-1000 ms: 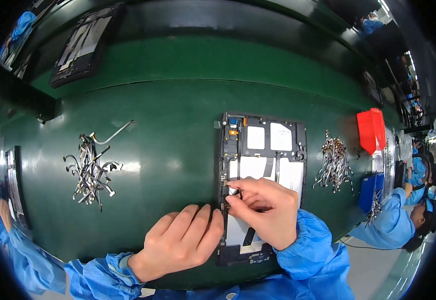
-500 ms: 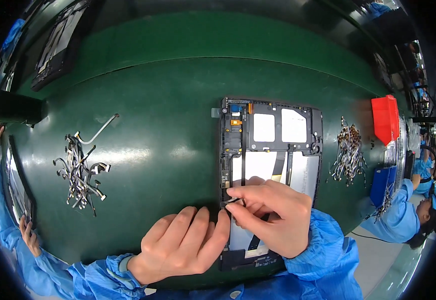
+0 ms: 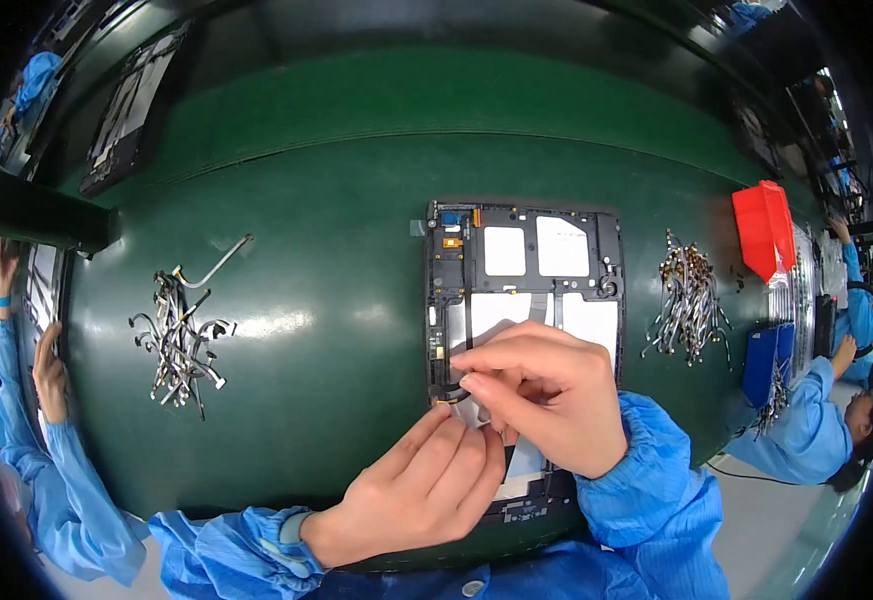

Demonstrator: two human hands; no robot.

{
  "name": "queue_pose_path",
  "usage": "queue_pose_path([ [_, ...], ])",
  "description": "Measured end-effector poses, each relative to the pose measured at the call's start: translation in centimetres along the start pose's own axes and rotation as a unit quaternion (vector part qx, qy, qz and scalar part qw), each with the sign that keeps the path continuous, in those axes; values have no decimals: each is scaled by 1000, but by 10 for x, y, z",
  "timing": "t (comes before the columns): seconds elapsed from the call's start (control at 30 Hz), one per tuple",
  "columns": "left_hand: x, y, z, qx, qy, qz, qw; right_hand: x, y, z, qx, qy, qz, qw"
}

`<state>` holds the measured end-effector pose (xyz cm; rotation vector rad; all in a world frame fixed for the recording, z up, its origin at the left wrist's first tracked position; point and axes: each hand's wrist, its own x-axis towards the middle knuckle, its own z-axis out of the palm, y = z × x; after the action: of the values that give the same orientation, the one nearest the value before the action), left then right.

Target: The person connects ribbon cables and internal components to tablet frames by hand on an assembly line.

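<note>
An opened tablet-like device (image 3: 596, 215), with a black frame and pale panels, lies on the green table. Over its lower left part, my right hand (image 3: 556, 400) pinches a thin dark cable (image 3: 448, 392) between thumb and forefinger. The cable curves along the device's left edge. Just below, my left hand (image 3: 416, 490) has its fingers bent and close together, with the forefinger's tip by the cable's end at the frame. Whatever its fingertips grip is hidden. Both hands cover part of the device's lower half.
Loose cables lie in a pile (image 3: 181, 340) at left and another pile (image 3: 691, 300) at right. Beyond the right pile are a red bin (image 3: 762, 230) and a blue bin (image 3: 768, 362). Co-workers in blue sit at both sides; a similar device (image 3: 136, 110) lies far left.
My left hand has moved right, onto the device's lower left edge beside the cable. My right hand still pinches the cable, now bent against the frame. The whole view has shifted slightly.
</note>
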<state>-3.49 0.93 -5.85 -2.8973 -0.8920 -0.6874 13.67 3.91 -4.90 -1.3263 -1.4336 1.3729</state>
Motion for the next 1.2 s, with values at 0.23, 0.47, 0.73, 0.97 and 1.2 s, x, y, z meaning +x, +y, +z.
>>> queue_pose_path([
  [0.23, 2, 2, 5, 58, -10, -25, 998, 1, 7, -1, -136, 50, -86, 986],
  [0.47, 3, 2, 2, 66, -12, -45, 997, 2, 8, 0, -165, 68, -107, 978],
  [0.73, 2, 2, 1, 65, -62, -43, 995, 13, 3, -6, -148, 86, -40, 984],
  [0.97, 1, 1, 2, 63, -78, -30, 995, 16, 7, -5, -164, 105, -55, 979],
  [1.2, 7, 0, 2, 76, -60, -51, 994, 18, 9, -3, -175, 116, -81, 974],
])
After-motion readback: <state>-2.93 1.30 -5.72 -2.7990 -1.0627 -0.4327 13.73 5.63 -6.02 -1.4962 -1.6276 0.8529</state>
